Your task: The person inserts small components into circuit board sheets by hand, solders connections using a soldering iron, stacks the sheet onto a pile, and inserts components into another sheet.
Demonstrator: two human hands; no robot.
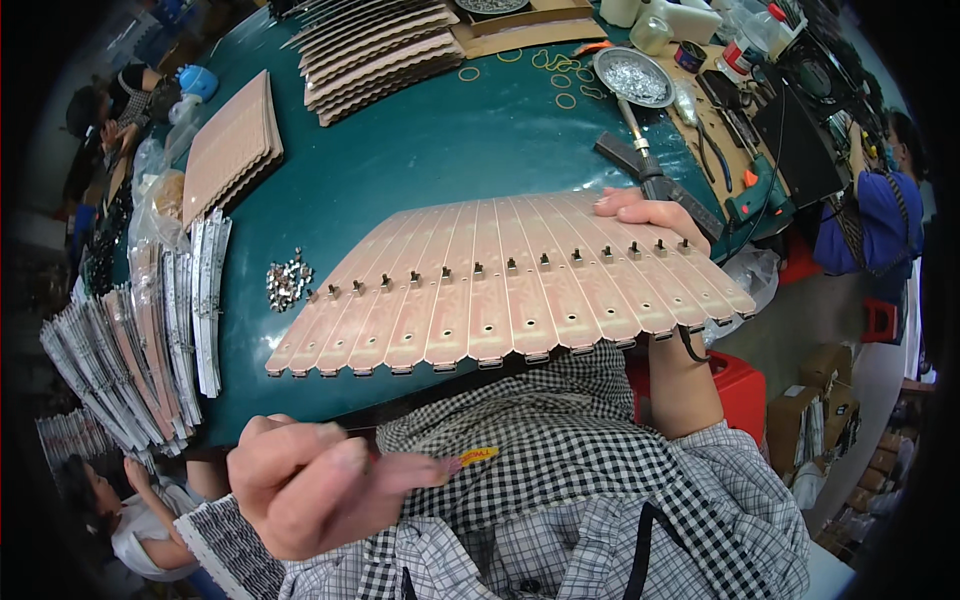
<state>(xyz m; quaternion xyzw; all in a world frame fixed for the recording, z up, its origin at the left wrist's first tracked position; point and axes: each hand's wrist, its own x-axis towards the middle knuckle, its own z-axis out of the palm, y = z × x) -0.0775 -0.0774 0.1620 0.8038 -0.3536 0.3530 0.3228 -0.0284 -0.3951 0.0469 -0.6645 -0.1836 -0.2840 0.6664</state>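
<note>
My right hand (655,213) grips the far right edge of a pinkish circuit board panel (480,240), its thumb and fingers around the edge. The panel is tilted over the table's near edge and divided into several long narrow strips. A row of small black switches (512,265) stands across it, and metal connectors line its near edge. My left hand (325,485) is closed near my lap, below the panel and apart from it. From its fingertips sticks out the yellow end of a thin red-and-yellow tool (478,456); the rest is hidden in the fingers.
A pile of small metal parts (290,280) lies left of the panel on the green table (350,160). Bundled strips (130,350) and stacked panels (235,145) stand farther left. Behind are more panels (375,55), rubber bands, a metal dish (633,77) and pliers (713,155). Other people sit nearby.
</note>
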